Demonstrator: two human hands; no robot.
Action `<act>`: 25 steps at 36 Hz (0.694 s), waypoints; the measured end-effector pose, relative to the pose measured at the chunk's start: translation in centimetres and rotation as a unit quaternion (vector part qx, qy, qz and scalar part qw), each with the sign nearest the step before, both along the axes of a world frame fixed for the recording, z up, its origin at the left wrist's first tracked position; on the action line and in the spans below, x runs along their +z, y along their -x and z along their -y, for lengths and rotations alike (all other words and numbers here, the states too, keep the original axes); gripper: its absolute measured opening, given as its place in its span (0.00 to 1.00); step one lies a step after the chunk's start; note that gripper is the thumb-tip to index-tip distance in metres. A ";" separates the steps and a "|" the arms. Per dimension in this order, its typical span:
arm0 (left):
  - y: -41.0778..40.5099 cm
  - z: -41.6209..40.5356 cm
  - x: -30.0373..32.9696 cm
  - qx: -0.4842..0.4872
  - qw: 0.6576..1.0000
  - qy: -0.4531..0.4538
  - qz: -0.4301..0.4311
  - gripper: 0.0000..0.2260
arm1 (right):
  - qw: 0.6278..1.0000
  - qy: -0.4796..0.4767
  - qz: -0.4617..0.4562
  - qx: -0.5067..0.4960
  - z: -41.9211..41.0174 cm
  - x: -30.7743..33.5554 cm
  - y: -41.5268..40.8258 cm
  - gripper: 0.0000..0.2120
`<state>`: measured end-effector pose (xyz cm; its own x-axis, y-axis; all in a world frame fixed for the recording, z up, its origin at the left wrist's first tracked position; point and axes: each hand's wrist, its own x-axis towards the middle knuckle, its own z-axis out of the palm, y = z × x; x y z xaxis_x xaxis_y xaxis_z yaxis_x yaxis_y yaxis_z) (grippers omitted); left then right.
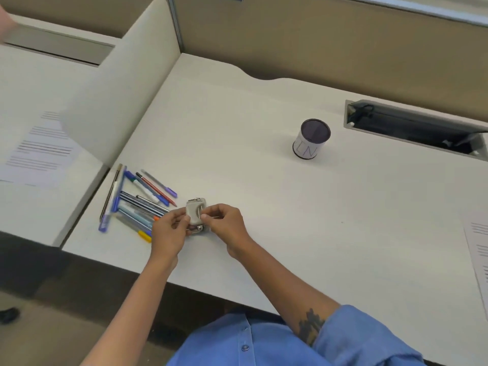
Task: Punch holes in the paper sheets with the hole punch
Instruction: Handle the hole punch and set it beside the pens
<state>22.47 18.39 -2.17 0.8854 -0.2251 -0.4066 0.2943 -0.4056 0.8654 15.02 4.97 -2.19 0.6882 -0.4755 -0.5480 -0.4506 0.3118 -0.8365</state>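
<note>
Both the left hand (169, 228) and right hand (224, 223) grip the hole punch (196, 213) just right of the pens (137, 202); it looks small, rigid, fairly heavy, best held by its body sides

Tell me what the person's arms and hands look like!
Both forearms are bare. The right arm has a dark tattoo near the elbow, just below a rolled-up blue sleeve. The shirt is blue with buttons. No rings or watch show on either hand.

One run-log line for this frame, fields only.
stage: handling tool | both hands on small grey metal hole punch | printed paper sheet at desk's right edge, unpunched | pens left
</note>
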 end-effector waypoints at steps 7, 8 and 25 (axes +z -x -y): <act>-0.6 -0.8 0.3 0.006 1.000 0.000 0.010 0.14 | 1.000 -0.002 0.005 -0.001 -0.7 -0.3 -0.9 0.07; -0.7 -0.9 0.3 0.005 1.000 -0.001 0.013 0.14 | 1.000 -0.003 0.007 -0.001 -0.7 -0.3 -0.9 0.07; 3.0 2.2 1.0 -0.185 0.895 -0.180 0.363 0.25 | 0.863 0.496 0.002 0.092 4.9 -1.8 6.6 0.17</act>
<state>19.49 16.21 -1.21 0.8379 -0.5275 0.1405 -0.5047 -0.6504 0.5677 8.37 0.07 -4.00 0.8030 -0.5921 0.0686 -0.4132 -0.6359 -0.6518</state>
